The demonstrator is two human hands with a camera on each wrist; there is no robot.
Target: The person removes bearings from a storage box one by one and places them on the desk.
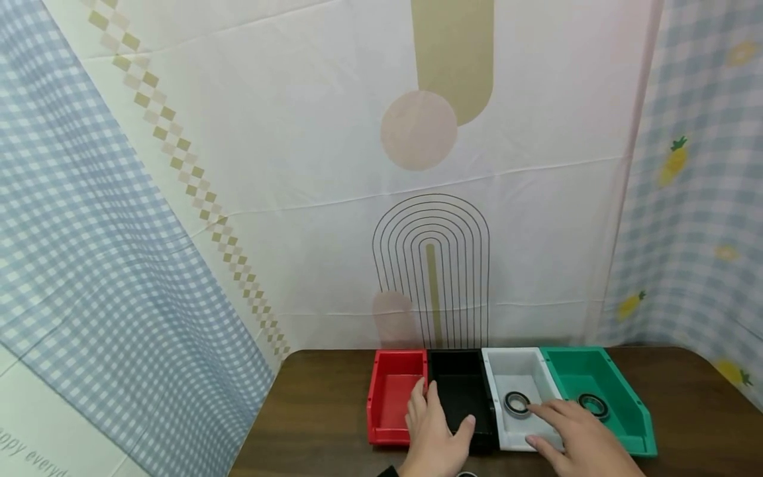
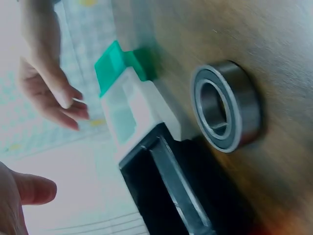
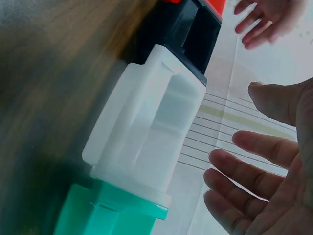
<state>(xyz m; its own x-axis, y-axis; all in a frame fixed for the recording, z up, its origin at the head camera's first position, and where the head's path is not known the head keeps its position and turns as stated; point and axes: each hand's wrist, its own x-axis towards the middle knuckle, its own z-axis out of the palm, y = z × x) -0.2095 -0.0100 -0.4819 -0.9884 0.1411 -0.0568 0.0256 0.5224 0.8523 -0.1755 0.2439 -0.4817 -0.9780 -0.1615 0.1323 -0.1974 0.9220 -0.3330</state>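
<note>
My left hand (image 1: 434, 434) hovers over the front of the black bin (image 1: 459, 361), thumb spread from the fingers, holding nothing. Above the white bin (image 1: 539, 377) is my right hand (image 1: 578, 437), its fingers apart and grasping nothing in the right wrist view. One ball bearing (image 1: 516, 404) lies in the white bin, close to the right fingertips in the head view. Another bearing (image 1: 593, 406) lies in the green bin (image 1: 626, 397), partly behind that hand. On the table in front of the black bin stands a third bearing (image 2: 227, 105), mostly cut off in the head view.
A red bin (image 1: 396, 391) stands at the left end of the row, side by side with the others. The bins sit on a brown wooden table (image 1: 316, 404). Patterned cloth (image 1: 334, 265) hangs behind the table and at both sides.
</note>
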